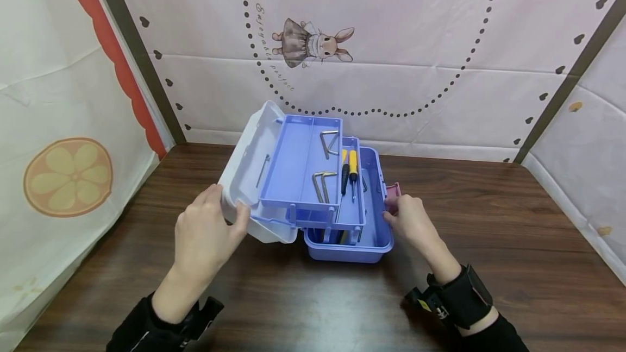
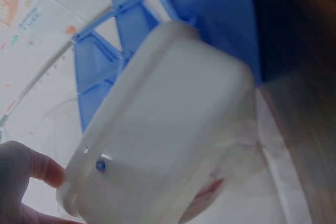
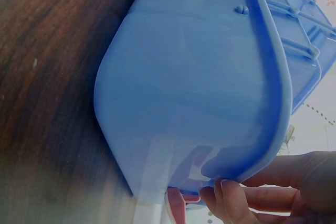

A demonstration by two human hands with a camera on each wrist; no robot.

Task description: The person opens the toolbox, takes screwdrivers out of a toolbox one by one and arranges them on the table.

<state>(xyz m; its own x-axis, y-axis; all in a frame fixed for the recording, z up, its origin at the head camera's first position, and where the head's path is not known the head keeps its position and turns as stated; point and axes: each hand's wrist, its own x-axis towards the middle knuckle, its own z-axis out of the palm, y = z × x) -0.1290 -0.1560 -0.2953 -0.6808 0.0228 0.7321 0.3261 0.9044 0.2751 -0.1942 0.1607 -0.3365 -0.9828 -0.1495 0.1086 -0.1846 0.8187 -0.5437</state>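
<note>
A toolbox (image 1: 342, 254) with a blue base stands on the table, its white lid (image 1: 239, 170) swung out to the left. Two blue trays, an upper tray (image 1: 288, 178) and a lower one, are fanned out above the base. My left hand (image 1: 207, 232) grips the lid's near left corner between thumb and fingers. On the other side, my right hand (image 1: 413, 219) pinches the base's right rim beside a pink latch (image 1: 393, 190). Several L-shaped hex keys (image 1: 320, 186) lie in the upper tray. Screwdrivers (image 1: 353, 163) with yellow and black handles rest in the lower tray.
A thin metal key (image 1: 263, 170) lies inside the lid. Dark wooden tabletop (image 1: 489, 216) surrounds the toolbox. Behind it hangs a white printed cloth (image 1: 415, 31) with a rabbit figure, and more cloth closes off the left and right sides.
</note>
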